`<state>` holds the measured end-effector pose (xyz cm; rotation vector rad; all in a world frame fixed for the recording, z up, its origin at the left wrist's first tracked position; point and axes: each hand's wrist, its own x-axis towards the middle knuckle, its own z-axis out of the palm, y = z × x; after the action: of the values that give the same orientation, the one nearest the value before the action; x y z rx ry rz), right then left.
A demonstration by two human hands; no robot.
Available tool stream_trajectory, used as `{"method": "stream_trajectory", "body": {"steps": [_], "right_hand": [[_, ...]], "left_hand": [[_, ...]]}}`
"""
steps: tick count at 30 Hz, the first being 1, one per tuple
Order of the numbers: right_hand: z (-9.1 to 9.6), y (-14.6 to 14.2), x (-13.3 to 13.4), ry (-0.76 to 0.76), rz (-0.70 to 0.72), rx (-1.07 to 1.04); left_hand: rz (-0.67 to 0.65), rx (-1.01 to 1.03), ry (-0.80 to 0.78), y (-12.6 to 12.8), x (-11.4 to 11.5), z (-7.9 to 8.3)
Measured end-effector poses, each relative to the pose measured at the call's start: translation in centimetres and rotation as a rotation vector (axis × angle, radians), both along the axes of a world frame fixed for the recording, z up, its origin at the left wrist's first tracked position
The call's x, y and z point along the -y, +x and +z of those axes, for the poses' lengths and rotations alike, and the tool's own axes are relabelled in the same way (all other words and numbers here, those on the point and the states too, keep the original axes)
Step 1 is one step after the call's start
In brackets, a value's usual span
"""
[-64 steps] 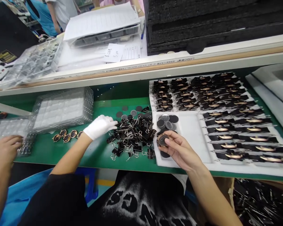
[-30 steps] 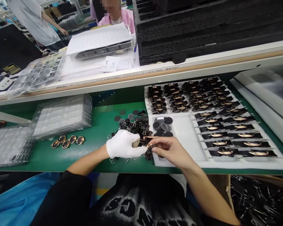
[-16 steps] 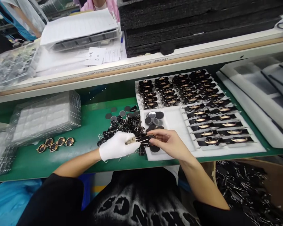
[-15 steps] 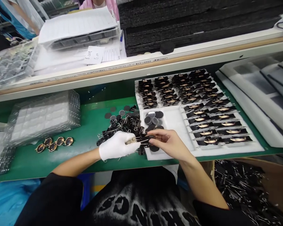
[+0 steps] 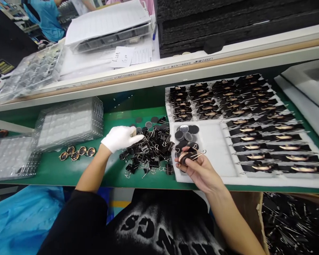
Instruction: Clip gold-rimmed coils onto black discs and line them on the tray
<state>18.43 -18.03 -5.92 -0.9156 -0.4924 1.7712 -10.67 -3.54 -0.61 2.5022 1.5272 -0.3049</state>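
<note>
My right hand (image 5: pixel 199 170), bare, is closed round a small round part (image 5: pixel 185 157) with a black binder clip on it; the clip's wire handles (image 5: pixel 199 153) stick out to the right. The hand hovers over the near left corner of a white foam sheet (image 5: pixel 218 156). My left hand (image 5: pixel 121 138), in a white glove, rests with loosely curled fingers on the left edge of a pile of black binder clips (image 5: pixel 150 150) on the green bench. Whether it grips a clip is hidden. A cluster of dark round discs (image 5: pixel 187 134) lies on the foam just beyond my right hand.
Rows of clipped parts (image 5: pixel 255 120) fill the foam sheet's back and right. Several gold-rimmed lenses (image 5: pixel 76 153) and clear plastic trays (image 5: pixel 69 122) sit at left. A raised shelf (image 5: pixel 159 76) holds papers and black foam. A box of loose clips (image 5: pixel 295 223) stands below right.
My hands were together fixing a clip onto the round part. Now they are apart: the left has gone back to the clip pile, the right keeps the clipped part.
</note>
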Motion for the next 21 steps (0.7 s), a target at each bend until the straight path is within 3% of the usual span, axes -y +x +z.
{"method": "stream_trajectory", "body": {"steps": [3,6,11,16,21], "right_hand": [[-0.3,-1.2,0.0,-0.017,0.016,-0.037],[-0.3,-1.8,-0.1,-0.047,-0.004,-0.056],[0.1,-2.5,-0.3,0.007,-0.005,-0.014],[0.1,-4.5,-1.1,0.084,0.009,0.001],[-0.3,-5.3,-1.3,0.097,-0.137,0.050]], "left_hand": [[-0.107,-0.061,-0.038,-0.8,-0.4,-1.1],[-0.199,-0.093,0.108,-1.7,-0.6,-1.5],[-0.132,0.154,0.314,-1.9,0.5,-1.0],[-0.157,0.543,0.141,2.3,4.4,-1.0],[-0.075,0.610,-0.065,5.3,7.1,-0.3]]}}
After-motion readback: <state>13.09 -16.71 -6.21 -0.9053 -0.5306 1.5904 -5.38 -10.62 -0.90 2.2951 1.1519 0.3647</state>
